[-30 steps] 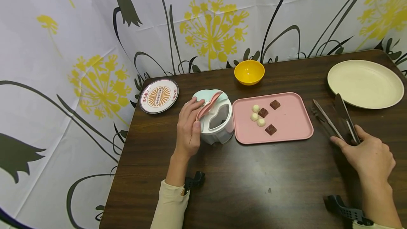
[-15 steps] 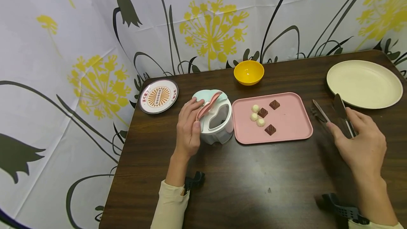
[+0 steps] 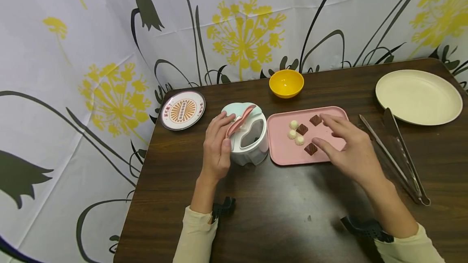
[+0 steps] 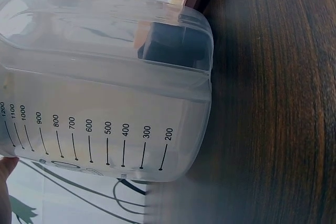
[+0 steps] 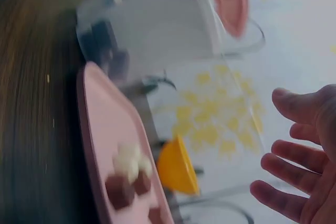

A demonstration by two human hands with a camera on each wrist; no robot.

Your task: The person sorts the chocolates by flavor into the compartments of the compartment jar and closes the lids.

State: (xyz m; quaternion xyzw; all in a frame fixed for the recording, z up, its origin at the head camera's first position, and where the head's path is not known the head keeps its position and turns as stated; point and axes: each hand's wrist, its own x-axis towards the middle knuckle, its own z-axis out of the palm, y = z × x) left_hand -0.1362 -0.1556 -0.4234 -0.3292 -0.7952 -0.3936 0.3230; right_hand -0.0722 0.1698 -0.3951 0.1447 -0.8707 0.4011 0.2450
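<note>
A clear storage container (image 3: 250, 156) with measuring marks stands left of the pink tray (image 3: 285, 155). Its white and pale green lid has a pink flap (image 3: 241, 121) tilted up, uncovering one opening. Dark pieces (image 4: 176, 45) lie in the bottom of one compartment. My left hand (image 3: 216, 147) holds the raised flap, thumb at its near end and fingers over the lid. Above the tray's right part hovers my right hand (image 3: 352, 149), fingers spread and holding nothing. Brown chocolates (image 3: 311, 149) and white chocolates (image 3: 299, 140) sit on the tray.
Metal tongs (image 3: 406, 159) lie on the brown table right of the tray, tips near a cream oval plate (image 3: 420, 94). Behind the tray is a yellow bowl (image 3: 287, 84). A printed plate (image 3: 183, 111) sits at the back left, near the flowered cloth (image 3: 241, 35).
My right hand has let go of the tongs, leaving them on the table, and has moved left over the tray. The left hand stays at the raised flap.
</note>
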